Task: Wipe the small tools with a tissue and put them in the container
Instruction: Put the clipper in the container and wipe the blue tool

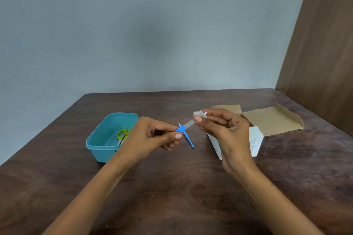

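Dark wooden table meets grey wall, brown panel right

We see a plain indoor room, most likely a home or a simple office corner. A dark wood-grain surface fills the lower half of the frame and butts against a bare grey-blue wall across the top. A brown wooden panel stands at the upper right. An opened cardboard box lies at right of centre.
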### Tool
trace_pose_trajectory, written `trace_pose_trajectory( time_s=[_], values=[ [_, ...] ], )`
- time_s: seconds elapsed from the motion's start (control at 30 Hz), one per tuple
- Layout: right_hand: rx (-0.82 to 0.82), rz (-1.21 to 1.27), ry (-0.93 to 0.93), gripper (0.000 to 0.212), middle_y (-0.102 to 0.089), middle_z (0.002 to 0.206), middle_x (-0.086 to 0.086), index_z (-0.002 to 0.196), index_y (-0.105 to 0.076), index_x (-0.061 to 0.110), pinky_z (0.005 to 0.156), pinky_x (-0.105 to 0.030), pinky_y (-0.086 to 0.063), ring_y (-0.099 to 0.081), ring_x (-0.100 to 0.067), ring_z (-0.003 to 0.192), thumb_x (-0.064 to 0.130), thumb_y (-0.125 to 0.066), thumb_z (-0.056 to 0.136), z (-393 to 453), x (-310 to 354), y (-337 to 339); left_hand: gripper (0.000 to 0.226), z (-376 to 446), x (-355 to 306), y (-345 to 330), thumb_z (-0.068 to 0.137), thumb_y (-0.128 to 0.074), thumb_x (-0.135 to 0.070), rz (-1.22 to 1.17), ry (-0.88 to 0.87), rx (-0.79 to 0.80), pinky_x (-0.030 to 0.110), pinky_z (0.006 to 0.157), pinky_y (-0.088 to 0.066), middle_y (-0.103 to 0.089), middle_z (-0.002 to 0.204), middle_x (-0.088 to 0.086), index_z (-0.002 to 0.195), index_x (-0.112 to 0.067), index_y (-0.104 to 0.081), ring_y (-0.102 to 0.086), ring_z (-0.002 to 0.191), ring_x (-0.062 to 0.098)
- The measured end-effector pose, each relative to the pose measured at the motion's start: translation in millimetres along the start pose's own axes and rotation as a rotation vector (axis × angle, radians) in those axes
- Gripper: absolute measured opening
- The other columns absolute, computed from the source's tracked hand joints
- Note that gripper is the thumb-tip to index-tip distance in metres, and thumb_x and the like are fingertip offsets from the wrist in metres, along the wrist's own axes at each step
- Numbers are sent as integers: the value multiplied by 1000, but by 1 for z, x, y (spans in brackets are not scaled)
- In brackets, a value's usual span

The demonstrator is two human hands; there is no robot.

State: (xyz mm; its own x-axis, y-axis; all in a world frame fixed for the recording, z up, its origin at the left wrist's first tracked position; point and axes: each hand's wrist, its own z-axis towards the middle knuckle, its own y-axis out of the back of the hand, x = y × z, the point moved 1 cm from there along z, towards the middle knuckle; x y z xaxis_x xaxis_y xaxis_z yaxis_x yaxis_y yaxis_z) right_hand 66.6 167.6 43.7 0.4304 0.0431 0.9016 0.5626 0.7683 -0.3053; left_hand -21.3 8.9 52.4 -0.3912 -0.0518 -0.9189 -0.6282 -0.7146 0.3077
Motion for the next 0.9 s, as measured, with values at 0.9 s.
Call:
trace_pose_trajectory(
  time_s=[0.9],
  values=[
    [253, -763, 722, 12, -66, 85, 0, 90, -73, 11, 61, -25, -52, -62, -8, 74, 4, -69, 80, -7, -23, -10, 10, -2, 10, -2, 78, -71, -11, 37, 13, -67, 24, 57, -57, -73, 65, 9, 85, -16, -77, -68, 57, 15]
  ],
)
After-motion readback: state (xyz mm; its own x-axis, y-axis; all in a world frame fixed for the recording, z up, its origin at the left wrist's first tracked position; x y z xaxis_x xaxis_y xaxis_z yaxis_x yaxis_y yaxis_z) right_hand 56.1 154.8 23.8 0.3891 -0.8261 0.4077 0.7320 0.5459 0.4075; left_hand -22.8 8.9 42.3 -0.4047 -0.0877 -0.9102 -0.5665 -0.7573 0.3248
